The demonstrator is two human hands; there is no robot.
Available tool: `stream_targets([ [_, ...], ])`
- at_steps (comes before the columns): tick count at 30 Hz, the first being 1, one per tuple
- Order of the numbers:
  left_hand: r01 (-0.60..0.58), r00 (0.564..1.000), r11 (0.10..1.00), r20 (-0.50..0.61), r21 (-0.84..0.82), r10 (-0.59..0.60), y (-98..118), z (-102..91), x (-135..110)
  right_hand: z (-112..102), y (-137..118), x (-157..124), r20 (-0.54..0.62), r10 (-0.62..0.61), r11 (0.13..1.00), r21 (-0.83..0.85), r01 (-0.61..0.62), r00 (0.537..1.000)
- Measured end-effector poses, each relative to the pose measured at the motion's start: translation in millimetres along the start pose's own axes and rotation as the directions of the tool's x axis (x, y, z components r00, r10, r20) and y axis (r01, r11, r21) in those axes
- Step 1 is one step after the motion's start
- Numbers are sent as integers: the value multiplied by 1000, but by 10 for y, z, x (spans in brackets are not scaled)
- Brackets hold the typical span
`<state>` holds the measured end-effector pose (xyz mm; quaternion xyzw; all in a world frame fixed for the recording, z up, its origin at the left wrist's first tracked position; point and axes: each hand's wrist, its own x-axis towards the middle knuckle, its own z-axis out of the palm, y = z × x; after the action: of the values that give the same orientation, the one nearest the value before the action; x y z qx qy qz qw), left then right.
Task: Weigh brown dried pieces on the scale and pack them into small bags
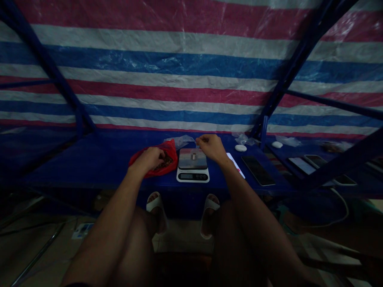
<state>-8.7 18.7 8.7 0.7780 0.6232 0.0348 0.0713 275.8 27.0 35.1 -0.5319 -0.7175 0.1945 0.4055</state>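
My left hand [152,158] reaches into an open red plastic bag [140,170], its fingers curled among small brown pieces [166,160]. What those fingers hold is hidden. To the right of the bag stands a white digital scale [193,176] with a dark display. A small metallic-looking cylinder [194,156] rests on the scale's shiny plate. Just behind the plate's right corner, my right hand [211,146] is closed in a pinch. Its fingertips are by the end of a clear plastic bag [181,141], but whatever they pinch is too small and dark to name.
Right of the scale lie a white card [236,165], a dark phone [257,170], a white oval case [240,148] and crumpled clear plastic [245,139]. Blue metal posts [277,87] flank the blue tabletop [98,159], with a striped tarp [167,67] behind. More phones [315,161] lie farther right.
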Motion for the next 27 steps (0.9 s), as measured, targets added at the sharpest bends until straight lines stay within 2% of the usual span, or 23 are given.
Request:
stream_targets([
  [3,-7,1000,1000,23,17,6,35,1,7,3,-5,0,-2,-2,1000,-7,2,1000],
  [9,41,999,999,-11,9,-41,61,-87,-28,-18,-54,-3,-2,1,1000,-16,-1,1000],
  [12,38,997,996,-71,-83,-44,81,-170,-51,-33,-43,5,-5,3,1000,-15,-3,1000],
  [14,-12,990,989,-138,-150,-8,146,-235,-49,-38,-16,13,-7,8,1000,-10,-8,1000],
  [17,-140,968,967,-234,-214,88,345,-332,-6,-50,29,23,-10,24,1000,-12,-24,1000],
  [21,-275,939,913,-287,-301,188,716,-417,111,-96,43,16,-7,48,999,-15,-48,999],
  [24,-334,930,872,-276,-358,242,950,-394,224,-144,24,-1,-7,60,998,-16,-60,998],
  [27,-367,927,851,-221,-376,303,1082,-296,340,-174,13,-15,2,53,999,-5,-53,999],
])
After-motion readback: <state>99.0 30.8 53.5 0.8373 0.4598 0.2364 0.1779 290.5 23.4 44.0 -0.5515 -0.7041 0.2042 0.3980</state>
